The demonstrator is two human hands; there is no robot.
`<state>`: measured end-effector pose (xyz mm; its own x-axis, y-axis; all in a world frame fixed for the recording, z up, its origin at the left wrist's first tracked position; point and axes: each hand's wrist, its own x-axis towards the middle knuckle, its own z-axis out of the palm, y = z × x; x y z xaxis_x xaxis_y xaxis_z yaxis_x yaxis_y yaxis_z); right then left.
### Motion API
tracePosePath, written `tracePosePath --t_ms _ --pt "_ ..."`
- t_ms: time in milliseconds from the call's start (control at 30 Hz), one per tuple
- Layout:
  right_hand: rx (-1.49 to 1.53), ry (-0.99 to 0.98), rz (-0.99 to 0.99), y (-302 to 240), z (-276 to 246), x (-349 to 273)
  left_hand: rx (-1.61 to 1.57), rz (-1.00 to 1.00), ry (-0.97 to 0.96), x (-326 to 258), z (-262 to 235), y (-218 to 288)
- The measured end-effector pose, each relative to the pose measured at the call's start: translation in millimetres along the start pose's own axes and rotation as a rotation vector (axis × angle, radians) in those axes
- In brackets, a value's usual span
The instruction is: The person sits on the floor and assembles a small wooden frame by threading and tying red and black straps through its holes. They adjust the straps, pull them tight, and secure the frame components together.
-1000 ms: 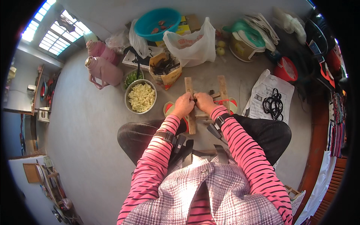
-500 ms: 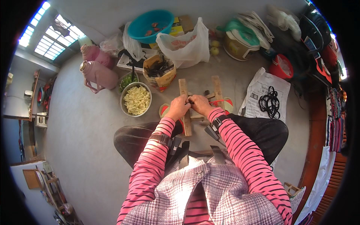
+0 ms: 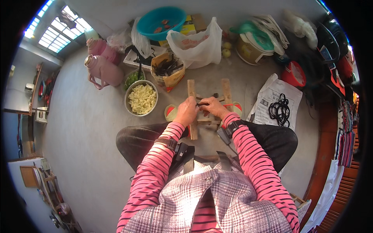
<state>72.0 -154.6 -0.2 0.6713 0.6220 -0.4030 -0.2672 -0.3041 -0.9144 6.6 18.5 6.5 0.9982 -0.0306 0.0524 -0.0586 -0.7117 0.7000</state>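
Observation:
Over a small wooden frame with two upright-looking bars, my hands work close together. My left hand is closed beside the left bar, its fingertips on a thin black strip. From the other side my right hand pinches the same strip between thumb and fingers. Fingers hide most of the strip, so its full shape does not show. On the right, a bundle of black loops lies on a flattened white printed sack. A paper bag full of black strips stands beyond my left hand.
A metal bowl of pale yellow chopped food sits left of the frame. Behind it are pink thermos jugs, a teal basin and a white plastic bag. A lidded bucket and red pail stand at the far right.
My right hand has drawn slightly away from the left, with its wrist raised and turned, so a gap shows between them. The whole view has shifted a little.

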Motion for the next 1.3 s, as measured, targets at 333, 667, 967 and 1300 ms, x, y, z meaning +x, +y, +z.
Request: tracePosePath --t_ms 333,667,967,1300 --pt "0.072 -0.158 0.126 1 -19 12 -0.012 -0.003 0.012 -2 1 -1" --pt "-0.291 0.118 -0.157 -17 2 13 -0.032 0.056 0.028 -7 -2 4" --pt "-0.463 0.19 -0.385 -34 11 18 -0.22 -0.152 0.104 -14 4 5" --pt "-0.59 0.203 -0.524 -51 19 7 -0.166 -0.133 0.179 -7 4 10"
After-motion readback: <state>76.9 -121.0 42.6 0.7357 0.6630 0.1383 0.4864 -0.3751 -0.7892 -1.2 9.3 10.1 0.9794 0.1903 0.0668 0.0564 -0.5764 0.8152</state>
